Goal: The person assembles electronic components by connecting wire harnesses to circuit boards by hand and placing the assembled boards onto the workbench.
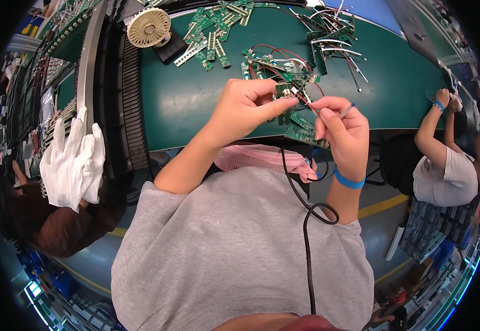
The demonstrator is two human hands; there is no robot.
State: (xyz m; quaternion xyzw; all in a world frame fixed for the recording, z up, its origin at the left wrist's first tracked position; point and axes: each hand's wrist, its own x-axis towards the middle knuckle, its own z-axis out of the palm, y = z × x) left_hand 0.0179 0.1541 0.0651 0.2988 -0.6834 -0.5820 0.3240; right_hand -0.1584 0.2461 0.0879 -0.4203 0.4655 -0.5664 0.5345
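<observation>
Over the near edge of the green mat, my left hand (243, 107) pinches a small green circuit board (282, 90) between thumb and fingers. My right hand (344, 132) is closed on thin red and black wires (309, 106), whose small white connector (294, 91) is close beside the board; whether it is plugged in, I cannot tell. A slim pen-like tool (347, 110) pokes out between the right fingers. Just beyond both hands lies a tangle of wired circuit boards (292, 69). More green boards (306, 133) sit below the hands at the mat's edge.
A cream fan (149, 27) stands far left, near loose circuit boards (218, 30). Black parts with white-ended leads (334, 47) lie far right. White gloves (73, 160) rest by a black ribbed rack (127, 105). A black cable (306, 243) hangs before me; another person (444, 171) works at right.
</observation>
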